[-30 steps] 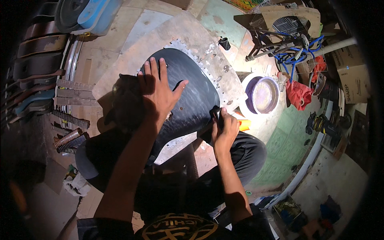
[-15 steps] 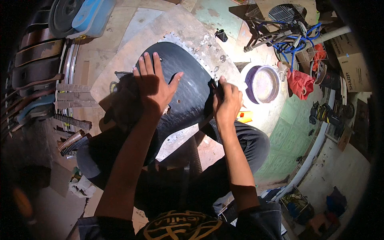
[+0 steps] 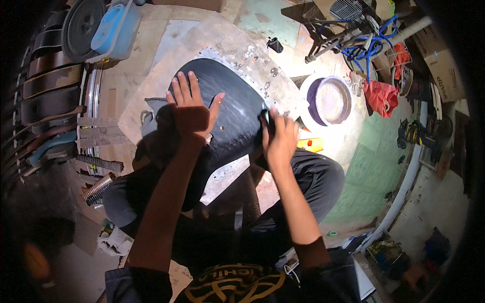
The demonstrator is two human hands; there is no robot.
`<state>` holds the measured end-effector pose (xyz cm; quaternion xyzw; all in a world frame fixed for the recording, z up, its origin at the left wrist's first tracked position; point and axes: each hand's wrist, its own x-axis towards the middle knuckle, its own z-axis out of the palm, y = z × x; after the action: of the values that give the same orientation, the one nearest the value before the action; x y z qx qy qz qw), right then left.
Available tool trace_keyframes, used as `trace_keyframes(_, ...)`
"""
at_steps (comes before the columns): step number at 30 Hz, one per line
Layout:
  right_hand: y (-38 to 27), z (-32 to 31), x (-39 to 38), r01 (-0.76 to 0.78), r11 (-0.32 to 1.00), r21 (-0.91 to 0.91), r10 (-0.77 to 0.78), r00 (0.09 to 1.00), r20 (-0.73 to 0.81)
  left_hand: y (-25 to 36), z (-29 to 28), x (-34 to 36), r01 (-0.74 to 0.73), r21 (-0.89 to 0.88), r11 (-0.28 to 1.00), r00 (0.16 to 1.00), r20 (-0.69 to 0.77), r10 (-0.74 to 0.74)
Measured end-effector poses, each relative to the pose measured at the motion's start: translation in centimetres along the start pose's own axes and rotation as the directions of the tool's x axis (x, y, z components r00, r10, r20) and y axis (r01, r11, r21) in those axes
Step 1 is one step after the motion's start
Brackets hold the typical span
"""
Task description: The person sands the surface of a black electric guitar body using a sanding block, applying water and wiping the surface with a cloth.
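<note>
- My left hand point(image 3: 189, 108) lies flat, fingers spread, on the dark curved panel point(image 3: 230, 108) over my lap.
- My right hand point(image 3: 280, 139) is closed around a small dark tool point(image 3: 265, 119) at the panel's right edge.
- A purple basin point(image 3: 328, 101), seemingly empty, sits right of the panel, with bare floor between.

Dark panel point(image 3: 230, 108) matt, finely streaked; board point(image 3: 227, 40) beneath rough, paint-spattered.

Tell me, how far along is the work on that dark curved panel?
The dark curved panel already looks evenly dark. In hand: left hand lies flat on it, right hand presses a small dark object at its right edge. What remains can't be told.
</note>
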<state>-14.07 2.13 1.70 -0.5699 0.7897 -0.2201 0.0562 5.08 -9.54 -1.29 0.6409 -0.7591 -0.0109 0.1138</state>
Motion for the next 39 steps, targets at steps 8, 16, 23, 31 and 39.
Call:
trace_keyframes(8,0.9,-5.3,-4.6,-0.108,0.982,0.152,0.057,0.95,0.307,-0.2,1.8,2.1,-0.034,-0.037,0.999,0.999,0.001,0.034)
trace_keyframes(16,4.5,-12.5,-3.1,-0.414,0.496,0.763,0.426,0.882,0.202,11.8,4.5,5.9,-0.309,-0.123,0.943,0.944,0.083,0.32)
trace_keyframes(23,6.0,-12.4,-3.0,-0.337,0.283,0.898,0.551,0.824,0.136,18.1,1.6,-2.5,-0.546,-0.273,0.792,0.772,0.203,0.602)
trace_keyframes(31,4.8,-12.8,-2.2,-0.329,0.228,0.916,0.532,0.83,0.166,16.1,-0.5,-8.2,-0.562,-0.55,0.618,0.611,0.228,0.758)
trace_keyframes(39,4.5,-13.0,-2.3,-0.315,0.179,0.932,0.524,0.832,0.181,11.4,-0.4,-14.8,-0.213,-0.892,0.398,0.627,0.188,0.756)
